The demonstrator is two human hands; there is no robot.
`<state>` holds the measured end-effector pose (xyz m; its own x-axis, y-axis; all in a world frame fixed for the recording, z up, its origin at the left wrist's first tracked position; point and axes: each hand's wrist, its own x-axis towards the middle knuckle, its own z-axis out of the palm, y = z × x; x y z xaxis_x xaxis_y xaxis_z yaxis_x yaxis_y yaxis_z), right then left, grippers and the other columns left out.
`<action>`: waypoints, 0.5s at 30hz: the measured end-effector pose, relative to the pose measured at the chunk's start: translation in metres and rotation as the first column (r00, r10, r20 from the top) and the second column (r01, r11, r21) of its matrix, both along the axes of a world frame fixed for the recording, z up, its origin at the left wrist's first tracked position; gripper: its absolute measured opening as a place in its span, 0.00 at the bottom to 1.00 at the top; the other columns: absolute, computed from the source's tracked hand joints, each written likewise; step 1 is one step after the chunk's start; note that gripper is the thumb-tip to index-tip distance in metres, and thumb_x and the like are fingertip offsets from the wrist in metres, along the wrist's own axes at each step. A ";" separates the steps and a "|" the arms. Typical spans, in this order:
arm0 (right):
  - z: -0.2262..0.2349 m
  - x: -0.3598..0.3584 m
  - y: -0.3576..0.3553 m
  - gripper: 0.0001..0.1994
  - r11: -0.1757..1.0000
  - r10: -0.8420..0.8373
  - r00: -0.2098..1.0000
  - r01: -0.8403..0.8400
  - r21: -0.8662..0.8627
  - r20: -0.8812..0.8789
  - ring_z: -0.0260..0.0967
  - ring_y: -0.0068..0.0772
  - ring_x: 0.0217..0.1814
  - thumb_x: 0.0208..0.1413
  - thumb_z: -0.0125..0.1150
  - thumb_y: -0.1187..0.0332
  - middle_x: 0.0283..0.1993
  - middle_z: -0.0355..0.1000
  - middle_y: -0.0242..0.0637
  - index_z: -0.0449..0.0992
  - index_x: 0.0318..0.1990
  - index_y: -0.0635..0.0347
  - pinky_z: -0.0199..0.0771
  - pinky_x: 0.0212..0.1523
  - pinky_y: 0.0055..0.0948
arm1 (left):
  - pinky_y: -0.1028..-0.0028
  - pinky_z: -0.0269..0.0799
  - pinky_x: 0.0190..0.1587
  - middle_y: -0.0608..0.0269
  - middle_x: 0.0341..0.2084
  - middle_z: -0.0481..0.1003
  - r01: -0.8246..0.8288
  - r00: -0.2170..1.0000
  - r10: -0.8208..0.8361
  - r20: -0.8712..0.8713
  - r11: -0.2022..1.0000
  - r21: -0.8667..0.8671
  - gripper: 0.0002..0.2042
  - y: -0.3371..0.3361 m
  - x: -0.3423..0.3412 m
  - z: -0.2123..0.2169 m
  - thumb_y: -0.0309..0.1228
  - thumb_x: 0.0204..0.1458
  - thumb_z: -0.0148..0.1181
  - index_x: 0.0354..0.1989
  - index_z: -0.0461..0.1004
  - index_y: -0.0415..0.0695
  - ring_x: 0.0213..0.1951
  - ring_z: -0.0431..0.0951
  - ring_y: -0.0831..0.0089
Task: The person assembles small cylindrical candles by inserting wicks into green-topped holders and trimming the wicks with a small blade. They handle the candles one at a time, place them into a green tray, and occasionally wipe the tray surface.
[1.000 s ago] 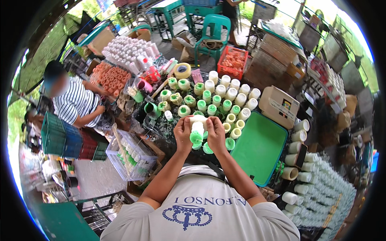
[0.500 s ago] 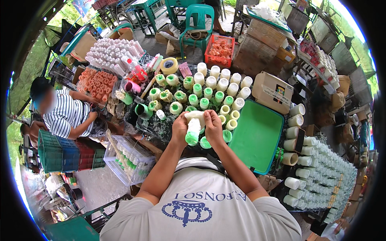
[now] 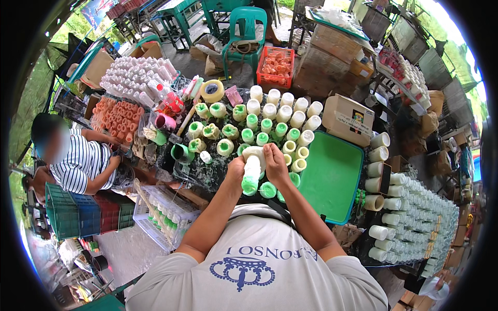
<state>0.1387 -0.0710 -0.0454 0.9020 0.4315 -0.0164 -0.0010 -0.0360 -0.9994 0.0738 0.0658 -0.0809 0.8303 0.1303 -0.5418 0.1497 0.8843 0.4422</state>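
Note:
Close to my body, a white cylindrical piece with a green end [image 3: 250, 184] is held upright-looking between my hands. A pale, soft-looking sleeve [image 3: 254, 151] is bunched round its far end. My left hand [image 3: 235, 171] is closed on the left side of this sleeve, its fingers partly hidden. My right hand [image 3: 275, 163] grips the sleeve's right side, thumb along the near face. Beyond my hands stand rows of white cups with green fillings [image 3: 266, 125] and plain white cylinders [image 3: 284, 113]. Pale cups with ragged green rims [image 3: 225, 147] stand to the left.
A green tray [image 3: 332, 179] lies right of my hands, with a cardboard box [image 3: 348, 118] behind it. Many white cylinders [image 3: 394, 205] stand at far right. A white crate [image 3: 142, 215] is at left, near a person in a striped shirt [image 3: 85, 160].
The pale sleeve, stretched flat between my hands before, now looks rounder and bunched at the far end. My hands stay closed on it. The whole view has shifted slightly.

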 end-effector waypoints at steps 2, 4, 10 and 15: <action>0.008 0.001 0.001 0.18 0.996 0.005 0.997 0.002 -0.084 0.072 0.61 0.21 0.33 0.78 0.47 0.57 0.30 0.68 0.30 0.72 0.40 0.62 0.65 0.35 0.27 | 0.61 0.85 0.46 0.51 0.46 0.81 0.050 0.999 -0.051 0.002 0.992 0.119 0.15 0.009 -0.002 -0.017 0.29 0.71 0.47 0.57 0.74 0.33 0.40 0.85 0.60; 0.015 0.002 0.001 0.17 0.990 -0.017 0.994 0.031 -0.137 0.108 0.62 0.24 0.32 0.78 0.47 0.58 0.29 0.69 0.35 0.73 0.41 0.62 0.65 0.34 0.29 | 0.58 0.85 0.48 0.49 0.47 0.80 0.037 0.999 -0.038 0.005 0.999 0.020 0.14 0.009 0.002 -0.015 0.28 0.70 0.49 0.57 0.73 0.33 0.42 0.84 0.59; 0.024 0.013 -0.001 0.13 0.925 0.031 0.895 0.143 -0.353 0.445 0.71 0.49 0.37 0.74 0.50 0.63 0.32 0.75 0.47 0.74 0.39 0.62 0.65 0.46 0.45 | 0.54 0.85 0.49 0.53 0.47 0.81 0.016 0.999 -0.018 -0.036 0.999 -0.051 0.17 0.003 0.016 -0.002 0.35 0.74 0.44 0.58 0.74 0.36 0.44 0.85 0.59; 0.025 0.017 0.000 0.11 0.904 0.056 0.804 0.211 -0.372 0.592 0.72 0.50 0.39 0.72 0.51 0.64 0.32 0.74 0.43 0.73 0.38 0.58 0.61 0.52 0.47 | 0.54 0.85 0.49 0.53 0.49 0.80 0.054 0.996 -0.050 -0.071 0.997 0.060 0.17 0.002 0.018 -0.001 0.34 0.73 0.45 0.59 0.73 0.35 0.44 0.84 0.59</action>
<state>0.1553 -0.0710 -0.0207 0.8252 0.4336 0.3620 0.5475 -0.4561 -0.7016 0.0916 0.0679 -0.0815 0.7976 0.1233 -0.5905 0.2267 0.8459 0.4828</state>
